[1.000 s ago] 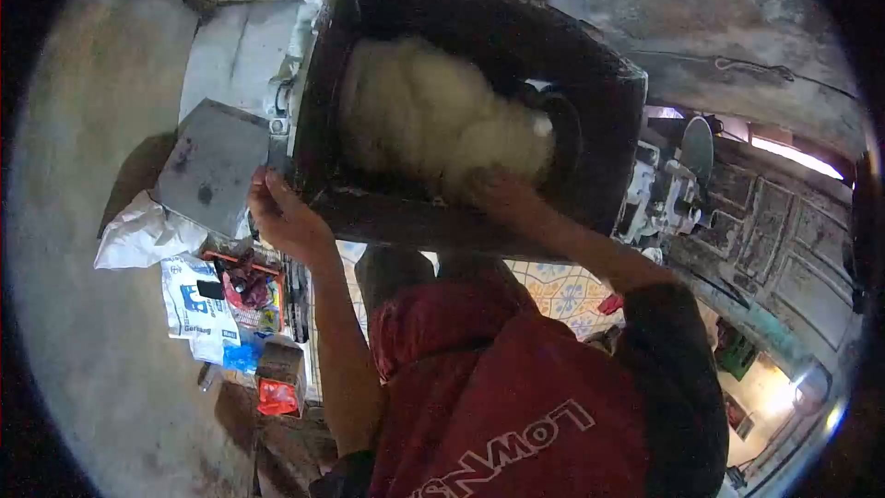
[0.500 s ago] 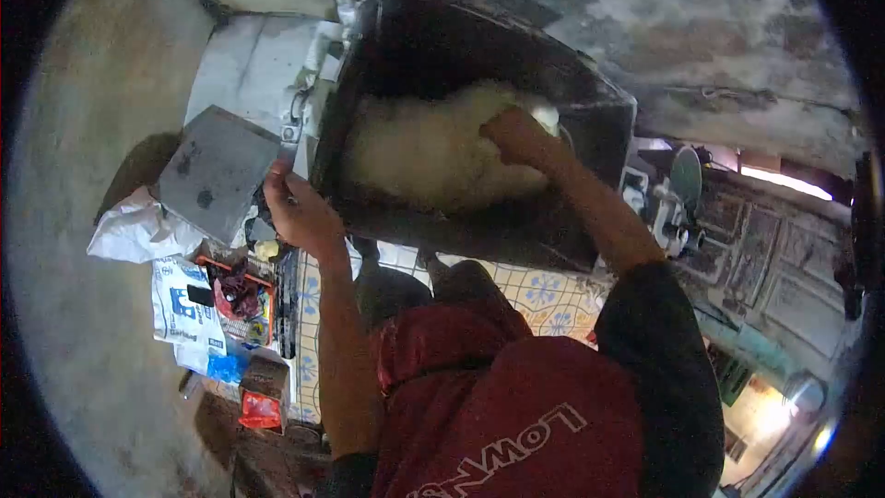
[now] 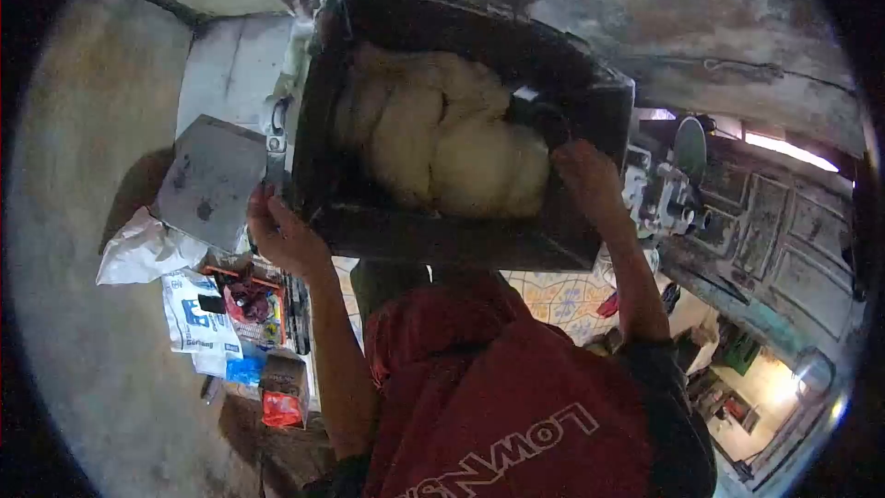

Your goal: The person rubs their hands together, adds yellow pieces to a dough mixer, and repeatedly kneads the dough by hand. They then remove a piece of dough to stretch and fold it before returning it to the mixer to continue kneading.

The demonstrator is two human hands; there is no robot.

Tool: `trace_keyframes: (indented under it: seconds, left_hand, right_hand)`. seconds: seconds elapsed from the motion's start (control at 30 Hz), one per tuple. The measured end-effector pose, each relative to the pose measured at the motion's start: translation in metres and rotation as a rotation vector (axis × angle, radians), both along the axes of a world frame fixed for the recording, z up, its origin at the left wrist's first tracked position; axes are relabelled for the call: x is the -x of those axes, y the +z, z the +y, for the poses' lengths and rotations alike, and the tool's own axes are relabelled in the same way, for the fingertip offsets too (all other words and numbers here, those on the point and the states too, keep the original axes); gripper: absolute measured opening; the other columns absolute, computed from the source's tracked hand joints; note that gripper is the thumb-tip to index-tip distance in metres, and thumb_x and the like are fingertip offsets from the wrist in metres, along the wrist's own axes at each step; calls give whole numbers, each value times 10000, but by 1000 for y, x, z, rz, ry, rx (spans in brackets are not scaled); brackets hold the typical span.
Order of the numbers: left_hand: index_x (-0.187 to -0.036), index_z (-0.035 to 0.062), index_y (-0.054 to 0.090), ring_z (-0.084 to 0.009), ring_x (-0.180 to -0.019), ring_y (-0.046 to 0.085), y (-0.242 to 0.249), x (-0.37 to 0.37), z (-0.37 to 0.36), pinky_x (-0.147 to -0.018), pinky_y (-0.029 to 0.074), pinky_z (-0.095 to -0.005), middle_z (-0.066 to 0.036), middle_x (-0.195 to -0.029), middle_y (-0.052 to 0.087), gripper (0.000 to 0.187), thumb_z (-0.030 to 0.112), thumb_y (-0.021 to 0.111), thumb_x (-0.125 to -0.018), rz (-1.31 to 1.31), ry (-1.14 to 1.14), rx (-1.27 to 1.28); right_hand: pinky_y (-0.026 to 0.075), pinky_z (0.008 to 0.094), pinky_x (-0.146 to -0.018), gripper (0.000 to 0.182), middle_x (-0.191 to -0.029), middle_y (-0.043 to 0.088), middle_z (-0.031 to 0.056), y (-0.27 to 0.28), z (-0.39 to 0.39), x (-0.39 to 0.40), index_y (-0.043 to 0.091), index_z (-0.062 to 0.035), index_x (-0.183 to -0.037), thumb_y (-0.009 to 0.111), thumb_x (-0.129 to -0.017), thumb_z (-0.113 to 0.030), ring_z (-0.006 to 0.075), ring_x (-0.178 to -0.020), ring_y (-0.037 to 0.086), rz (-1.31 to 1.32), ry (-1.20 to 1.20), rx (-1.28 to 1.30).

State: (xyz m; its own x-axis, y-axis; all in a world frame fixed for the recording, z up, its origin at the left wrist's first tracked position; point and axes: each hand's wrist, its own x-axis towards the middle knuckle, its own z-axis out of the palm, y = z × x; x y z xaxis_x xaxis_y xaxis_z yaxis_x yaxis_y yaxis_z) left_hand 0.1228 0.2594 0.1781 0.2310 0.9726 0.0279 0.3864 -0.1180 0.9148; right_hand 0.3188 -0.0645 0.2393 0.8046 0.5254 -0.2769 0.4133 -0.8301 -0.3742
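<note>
A large mass of pale dough point(image 3: 442, 134), creased into thick folds, lies in a dark metal mixing trough point(image 3: 415, 235). My left hand point(image 3: 293, 238) is closed around the lower end of a metal lever point(image 3: 276, 161) outside the trough's left wall. At the right end of the trough, beside the dough's edge, is my right hand point(image 3: 590, 183), its fingers curled together. What those fingers hold, if anything, is hidden. Just above them shows a dark curved bar point(image 3: 555, 116), with a small whitish patch near it.
Left of the trough are a grey flat board point(image 3: 207, 183), a white bag point(image 3: 147, 249), a printed sack point(image 3: 198, 314) and a box with red plastic point(image 3: 281, 406). White machine parts point(image 3: 654, 189) and a wooden door point(image 3: 765, 231) stand on the right.
My right hand has moved from over the dough to the trough's right end. The dough, blurred before, now shows clear folds. My left hand stays at the lever, slightly lower in view.
</note>
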Motion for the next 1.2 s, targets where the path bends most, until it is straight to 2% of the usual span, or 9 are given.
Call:
trace_keyframes:
  seconds: [0.13, 0.23, 0.37, 0.43, 0.53, 0.83, 1.03, 1.13, 1.2]
  left_hand:
    - [-1141, -80, 545, -221, -994, 585, 4, -1, -3, -884, 448, -328, -177, -1085, 608, 274, 93, 488, -936, 64, -38, -76]
    - [-1133, -80, 547, -225, -996, 584, -5, 3, 0, -888, 448, -331, -181, -1086, 606, 271, 102, 482, -943, -8, -32, -31]
    - [-1125, -73, 548, -220, -991, 588, -5, 3, -1, -869, 461, -331, -174, -1079, 610, 263, 109, 483, -948, 7, -29, -60]
    - [-1119, -67, 550, -220, -982, 592, -13, 9, 2, -857, 468, -331, -169, -1073, 613, 251, 104, 487, -946, 31, -99, -214]
    - [-1111, -65, 549, -233, -973, 598, -16, 9, 2, -854, 474, -331, -169, -1067, 615, 235, 85, 502, -937, -34, -64, -149]
    - [-1101, -61, 555, -228, -943, 614, -22, 9, 6, -842, 483, -325, -162, -1037, 628, 226, 73, 515, -924, -15, -41, -163]
    - [-1079, -54, 573, -222, -931, 616, -15, 5, 0, -834, 479, -317, -155, -1021, 634, 214, 77, 517, -920, -14, -7, -159]
    - [-1077, -53, 574, -217, -921, 615, -22, 6, 3, -836, 475, -319, -143, -1015, 637, 215, 84, 523, -919, -113, -17, -144]
    - [-1077, -54, 572, -214, -927, 609, -14, 5, 1, -841, 471, -321, -141, -1020, 634, 217, 86, 527, -917, -21, -11, -153]
  right_hand:
    - [487, 414, -786, 209, -966, 644, 133, -7, -3, 17, 634, -59, -982, 570, -869, -222, 325, -903, 624, 212, -43, 65]
    - [494, 440, -747, 227, -891, 624, 163, -28, -24, 30, 599, -29, -957, 538, -891, -237, 344, -856, 620, 15, 83, 74]
    - [476, 450, -791, 230, -917, 631, 184, -19, -24, 37, 610, -24, -982, 554, -875, -220, 375, -914, 601, 139, -29, 188]
    - [472, 462, -789, 239, -918, 623, 203, -27, -33, 40, 601, -17, -975, 544, -881, -228, 391, -919, 593, 142, -14, 170]
    - [467, 472, -790, 282, -948, 618, 219, -31, -40, 47, 592, -11, -994, 508, -905, -265, 397, -918, 591, 51, 139, 58]
    - [461, 462, -814, 338, -1025, 618, 200, -28, -9, 46, 600, -19, -1050, 495, -919, -311, 375, -939, 595, 332, 100, 326]
    - [493, 467, -765, 301, -935, 624, 200, -46, -29, 46, 583, -21, -1007, 527, -901, -297, 357, -870, 622, 90, 214, 142]
    - [467, 454, -820, 311, -1040, 607, 185, -46, -36, 48, 603, -38, -1053, 568, -873, -289, 369, -966, 587, 77, 166, 146]
    - [468, 453, -830, 308, -1068, 598, 181, -45, -33, 44, 594, -46, -1076, 580, -861, -266, 368, -971, 586, 123, 147, 153]
